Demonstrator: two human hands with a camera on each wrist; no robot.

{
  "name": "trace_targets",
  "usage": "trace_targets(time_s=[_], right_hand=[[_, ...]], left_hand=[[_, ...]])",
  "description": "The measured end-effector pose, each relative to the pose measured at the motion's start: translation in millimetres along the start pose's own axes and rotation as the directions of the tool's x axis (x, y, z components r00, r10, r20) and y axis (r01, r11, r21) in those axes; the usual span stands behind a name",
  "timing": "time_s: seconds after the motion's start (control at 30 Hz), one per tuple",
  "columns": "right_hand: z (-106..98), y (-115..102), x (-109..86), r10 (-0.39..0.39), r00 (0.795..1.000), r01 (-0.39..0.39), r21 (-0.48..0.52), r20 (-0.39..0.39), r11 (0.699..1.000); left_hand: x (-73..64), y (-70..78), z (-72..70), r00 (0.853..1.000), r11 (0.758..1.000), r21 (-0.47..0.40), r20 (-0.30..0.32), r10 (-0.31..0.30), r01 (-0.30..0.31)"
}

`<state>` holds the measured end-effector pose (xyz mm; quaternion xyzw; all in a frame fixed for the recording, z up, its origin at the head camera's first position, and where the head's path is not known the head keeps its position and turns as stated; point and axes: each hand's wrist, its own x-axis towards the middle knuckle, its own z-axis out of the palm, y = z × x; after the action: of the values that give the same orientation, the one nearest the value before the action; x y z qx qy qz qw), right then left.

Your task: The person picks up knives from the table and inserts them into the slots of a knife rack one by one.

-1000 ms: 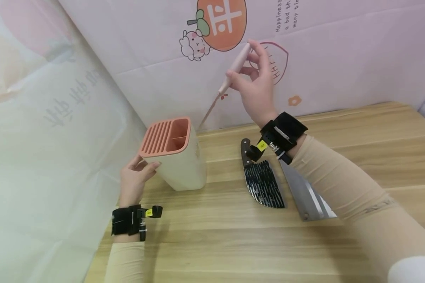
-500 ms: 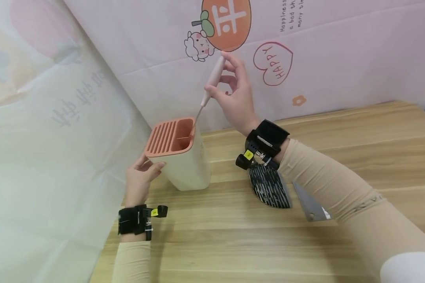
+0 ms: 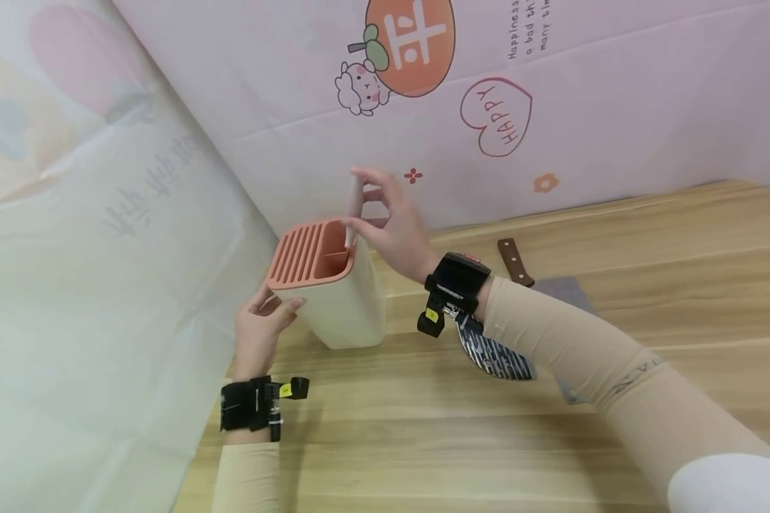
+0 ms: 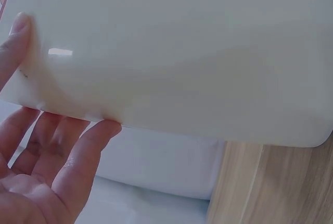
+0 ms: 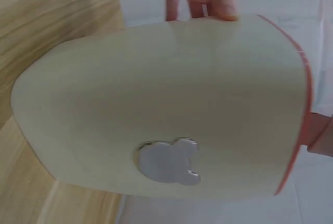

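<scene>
Cream walls and a coral-orange slotted top [image 3: 295, 253] are making up the tall, round-cornered holder [image 3: 334, 313] that is standing on the light wood-grain worktop [image 3: 423, 442]. We are gripping its upper left corner with our left hand [image 3: 263, 324], the thumb lying against the near wall and the other fingers curving round the side, just below the coral rim. With our right hand [image 3: 394, 231] we are pinching a pale pink, tapered handle [image 3: 354, 196] between thumb and fingertips. Its lower end is pointing down at the right-hand edge of the holder's open, divided section; we are not managing to tell which compartment it is entering, as anything below the handle is hidden. A shiny grey bear-shaped emblem [image 5: 166, 161] is showing on the holder's wall in the right wrist view. To the right, a knife with a dark, ridged blade [image 3: 494, 356] and a broad grey cleaver [image 3: 558, 291] with a brown riveted handle [image 3: 515, 262] are lying on the worktop, both partly disappearing behind our right forearm.
</scene>
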<state>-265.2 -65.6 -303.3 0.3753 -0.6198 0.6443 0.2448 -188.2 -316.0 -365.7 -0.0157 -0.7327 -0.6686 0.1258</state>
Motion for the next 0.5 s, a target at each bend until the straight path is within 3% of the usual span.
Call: trace_targets(time_s=[0.1,0.33,0.5], right_hand=[[5,3,-4.5,-0.047,0.998,0.048,-0.036,0.043,0.998],[12,9,-14.2,-0.024,0.991,0.034,-0.079,0.133,0.996],[18,12,-22.9,-0.062,0.979,0.083,-0.105,0.194,0.991]], left_hand=[[-0.3,1.1,-0.4,1.000,1.000,0.011,-0.007,-0.007,0.007],[0.4,-0.9,1.7,1.000,1.000,0.006,-0.011,-0.009,0.009],[-2.5,-0.8,-1.8,1.000,1.000,0.003,-0.009,-0.006,0.006]])
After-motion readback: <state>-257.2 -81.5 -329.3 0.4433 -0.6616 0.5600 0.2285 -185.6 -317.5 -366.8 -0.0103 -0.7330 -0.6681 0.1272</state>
